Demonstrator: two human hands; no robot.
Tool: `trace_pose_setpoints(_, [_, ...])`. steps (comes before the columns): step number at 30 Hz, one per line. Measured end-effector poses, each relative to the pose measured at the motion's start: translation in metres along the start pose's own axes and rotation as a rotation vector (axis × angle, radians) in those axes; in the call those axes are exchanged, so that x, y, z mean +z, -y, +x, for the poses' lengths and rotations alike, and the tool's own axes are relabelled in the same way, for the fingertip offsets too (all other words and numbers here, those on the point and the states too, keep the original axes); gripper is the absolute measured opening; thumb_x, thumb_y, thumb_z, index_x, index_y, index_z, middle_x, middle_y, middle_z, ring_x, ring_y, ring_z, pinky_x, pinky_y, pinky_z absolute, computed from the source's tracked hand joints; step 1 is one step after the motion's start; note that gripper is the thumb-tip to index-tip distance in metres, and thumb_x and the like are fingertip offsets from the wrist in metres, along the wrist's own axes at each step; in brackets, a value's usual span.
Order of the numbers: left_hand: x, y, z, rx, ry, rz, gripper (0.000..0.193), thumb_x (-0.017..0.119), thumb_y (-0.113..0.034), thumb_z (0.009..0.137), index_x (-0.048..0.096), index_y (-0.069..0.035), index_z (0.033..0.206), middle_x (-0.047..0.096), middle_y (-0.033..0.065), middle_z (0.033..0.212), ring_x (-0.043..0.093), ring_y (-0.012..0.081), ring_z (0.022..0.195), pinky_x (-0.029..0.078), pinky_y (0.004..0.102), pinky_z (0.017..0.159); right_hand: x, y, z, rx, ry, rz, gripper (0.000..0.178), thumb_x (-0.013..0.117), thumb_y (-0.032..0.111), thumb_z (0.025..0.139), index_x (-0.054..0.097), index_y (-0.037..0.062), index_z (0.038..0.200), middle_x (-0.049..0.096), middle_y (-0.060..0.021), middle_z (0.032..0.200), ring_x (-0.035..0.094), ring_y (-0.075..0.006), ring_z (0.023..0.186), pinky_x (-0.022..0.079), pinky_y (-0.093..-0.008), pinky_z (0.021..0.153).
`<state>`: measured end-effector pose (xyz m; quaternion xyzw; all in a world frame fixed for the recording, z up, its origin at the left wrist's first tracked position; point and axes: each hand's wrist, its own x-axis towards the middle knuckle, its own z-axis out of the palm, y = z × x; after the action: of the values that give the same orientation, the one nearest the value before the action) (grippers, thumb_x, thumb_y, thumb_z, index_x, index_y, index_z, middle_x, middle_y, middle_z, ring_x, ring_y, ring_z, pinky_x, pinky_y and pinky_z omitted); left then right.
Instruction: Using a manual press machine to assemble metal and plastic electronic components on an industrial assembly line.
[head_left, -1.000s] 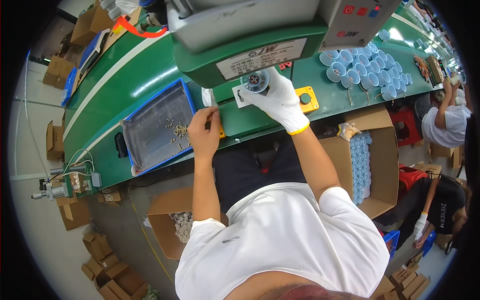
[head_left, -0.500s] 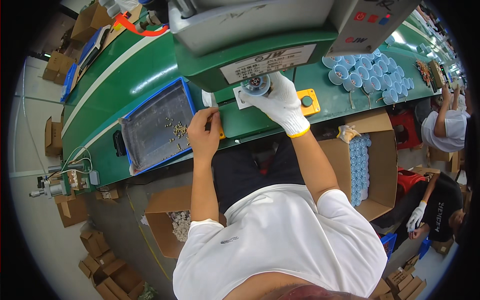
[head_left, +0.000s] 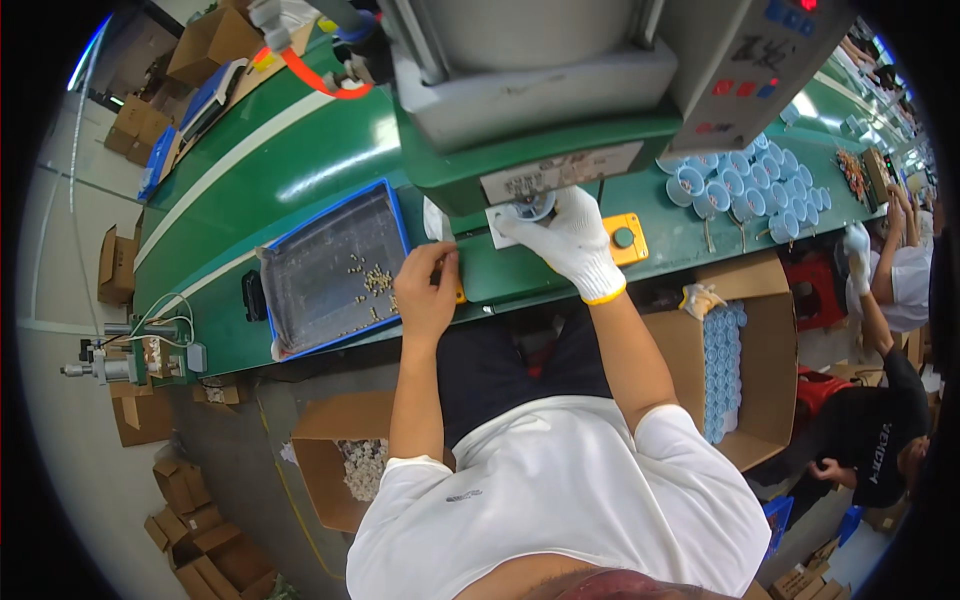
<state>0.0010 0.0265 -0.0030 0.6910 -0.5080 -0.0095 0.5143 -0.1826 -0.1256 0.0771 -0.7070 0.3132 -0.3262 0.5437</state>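
My right hand (head_left: 570, 243), in a white knitted glove with a yellow cuff, grips a pale blue cup (head_left: 535, 207) under the head of a green and grey press (head_left: 540, 150). The press head hides much of the cup. A white plate (head_left: 497, 228) shows beside the cup. My bare left hand (head_left: 428, 292) is at the front of the green bench, fingers bent and drawn together. Yellow from a control box (head_left: 460, 291) peeks out beside it; what lies under the fingers is hidden. To the right of my glove sits a yellow box with a dark green button (head_left: 624, 238).
A blue-rimmed tray (head_left: 330, 255) with small brass-coloured parts lies left. Several blue cups (head_left: 745, 190) with wires stand right. Below the bench are a carton of stacked cups (head_left: 765, 420) and one of whitish pieces (head_left: 315, 450). Co-workers (head_left: 880, 430) sit at the right.
My view has shifted, so the bench appears lower and further right. The cup's inside, seen before, is now mostly covered by the press head. A co-worker's gloved hand has risen to the bench.
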Motion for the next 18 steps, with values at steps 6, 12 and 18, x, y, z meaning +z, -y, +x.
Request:
trace_pose_setpoints(6, [0.0, -0.005, 0.001, 0.014, -0.007, -0.021, 0.007, 0.076, -0.002, 0.098, 0.076, -0.001, 0.105, 0.075, 0.0128, 0.093, 0.072, 0.0301, 0.082, 0.056, 0.0394, 0.075, 0.002, -0.003, 0.0, 0.019, 0.001, 0.061, 0.047, 0.091, 0.012, 0.088, 0.068, -0.0027, 0.127, 0.08, -0.0113, 0.109, 0.079, -0.016, 0.093, 0.064, -0.0329, 0.083])
trace_pose_setpoints(12, [-0.002, -0.007, 0.002, 0.019, -0.003, -0.006, 0.006, 0.076, -0.003, 0.098, 0.076, -0.001, 0.104, 0.076, 0.0131, 0.093, 0.071, 0.0318, 0.082, 0.056, 0.0402, 0.076, 0.005, -0.008, 0.003, 0.024, 0.034, 0.228, 0.045, 0.089, 0.009, 0.089, 0.069, -0.0041, 0.127, 0.079, -0.0117, 0.114, 0.077, -0.0145, 0.097, 0.064, -0.0318, 0.086])
trace_pose_setpoints(18, [-0.001, -0.006, 0.003, 0.026, -0.003, -0.014, 0.006, 0.076, -0.002, 0.098, 0.076, -0.001, 0.104, 0.075, 0.0131, 0.093, 0.072, 0.0316, 0.083, 0.056, 0.0403, 0.076, 0.005, -0.025, 0.008, -0.089, -0.061, -0.084, 0.045, 0.091, 0.025, 0.088, 0.073, -0.0031, 0.119, 0.082, -0.0146, 0.104, 0.081, -0.0246, 0.096, 0.063, -0.0372, 0.086])
